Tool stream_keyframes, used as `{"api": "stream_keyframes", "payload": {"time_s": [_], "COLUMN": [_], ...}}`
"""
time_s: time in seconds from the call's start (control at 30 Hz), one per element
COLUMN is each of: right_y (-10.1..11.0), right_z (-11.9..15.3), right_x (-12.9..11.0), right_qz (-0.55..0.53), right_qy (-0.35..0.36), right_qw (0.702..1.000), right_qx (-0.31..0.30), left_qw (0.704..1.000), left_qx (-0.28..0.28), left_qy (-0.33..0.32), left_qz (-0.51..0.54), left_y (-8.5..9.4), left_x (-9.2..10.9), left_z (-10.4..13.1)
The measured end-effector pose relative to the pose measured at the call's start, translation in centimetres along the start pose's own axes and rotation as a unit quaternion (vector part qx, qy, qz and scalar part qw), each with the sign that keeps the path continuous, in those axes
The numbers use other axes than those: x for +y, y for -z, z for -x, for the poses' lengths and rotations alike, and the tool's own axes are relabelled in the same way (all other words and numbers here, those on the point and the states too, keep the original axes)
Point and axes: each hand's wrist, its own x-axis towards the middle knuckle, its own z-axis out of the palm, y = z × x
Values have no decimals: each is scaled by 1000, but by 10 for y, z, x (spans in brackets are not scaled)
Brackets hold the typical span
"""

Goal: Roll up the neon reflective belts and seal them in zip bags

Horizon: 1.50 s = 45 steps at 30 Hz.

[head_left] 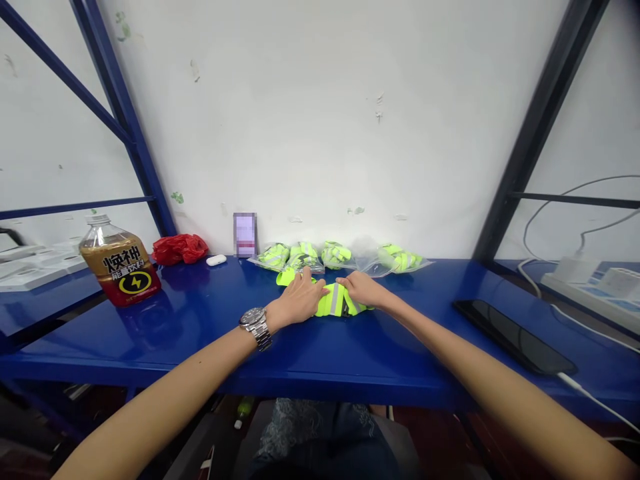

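My left hand and right hand lie palm-down w/ fingers stretched flat on a folded neon-yellow reflective vest at 12 o'clock on the blue shelf, both touching it and pressing, neither pinching; wristwatch on my left wrist. Just past the vest, still 12 o'clock, a row of bagged vests sits vs. the white wall. Drink bottle at 10 o'clock w/ a red bag, white earbud case and small card btwn it and the bags; black phone at 2 o'clock, cable plugged in.
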Motion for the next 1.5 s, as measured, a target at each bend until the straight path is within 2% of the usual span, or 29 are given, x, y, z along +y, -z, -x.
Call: {"api": "stream_keyframes", "payload": {"time_s": [0.1,0.27,0.33,0.43,0.5,0.67,0.73,0.8,0.97,1.1,1.23,1.37,1.5], "right_y": [-1,-6,-10,-13,-13,-12,-13,-15,-23,-19,-7,-1,-3], "right_z": [-8,-5,-1,7,13,31,34,32,20,23,31,30,24], "right_x": [2,-4,-10,-21,-23,-6,5,14,16,10,3,0,3], "right_qz": [5,10,27,86,112,63,42,44,63,8,-26,-50,-69], "right_qy": [-9,-30,-56,-61,0,193,238,249,225,195,153,126,40], "right_qw": [1000,999,997,980,973,967,960,958,964,974,984,988,996], "right_qx": [-11,-1,43,167,201,151,142,138,126,113,89,71,32], "left_qw": [997,993,992,993,993,995,995,994,989,992,985,975,982], "left_qx": [67,92,77,38,18,4,7,26,51,35,17,12,-24], "left_qy": [-17,-62,-88,-105,-102,-80,-87,-101,-141,-106,-84,-76,-58], "left_qz": [-30,-34,-38,-47,-63,-57,-49,-41,5,59,149,210,177], "left_y": [-7,-16,-16,-14,-12,-10,-8,-5,-5,-5,3,9,4], "left_x": [-1,-5,-8,-11,-14,-15,-11,-7,-4,-8,-7,-7,-8], "left_z": [0,-6,-9,-13,-14,-14,-11,-4,11,13,14,6,-11]}}
